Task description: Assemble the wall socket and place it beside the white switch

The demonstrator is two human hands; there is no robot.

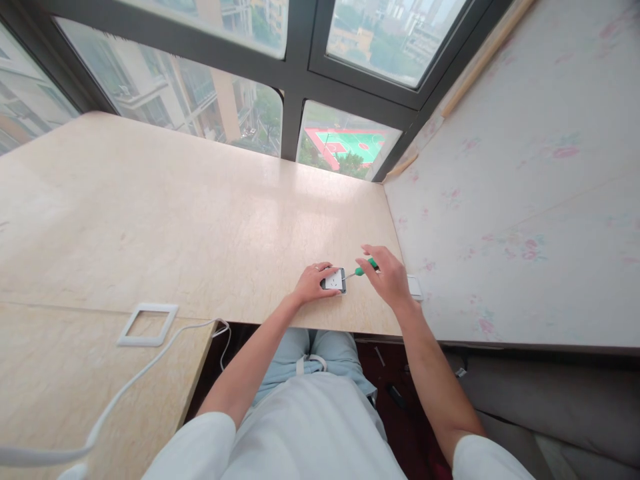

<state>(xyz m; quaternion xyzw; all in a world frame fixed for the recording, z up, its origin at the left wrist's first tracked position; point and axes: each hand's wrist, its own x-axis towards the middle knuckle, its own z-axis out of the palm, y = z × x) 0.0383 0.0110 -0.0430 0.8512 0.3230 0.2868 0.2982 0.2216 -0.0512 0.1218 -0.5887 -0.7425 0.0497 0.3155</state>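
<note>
A white wall socket [334, 279] with a dark grey frame round it rests on the pale tabletop. My left hand [314, 283] grips it, with the thumb and fingers at its near and far edges. From the right, a screwdriver [360, 271] with a green handle reaches to the socket's right edge, its thin metal shaft slightly tilted. My right hand [387, 275] is closed about the end of that handle, and the index finger sticks out above it. Whether the tip sits in a screw is too small to tell.
A white square cover frame [147, 325] lies on the left worktop [60, 373], beside a white cable [145, 373]. On the right, a white switch plate [415, 287] is by the flowered wall [540, 200]. Dark-framed windows [297, 67] stand beyond the tabletop [210, 220].
</note>
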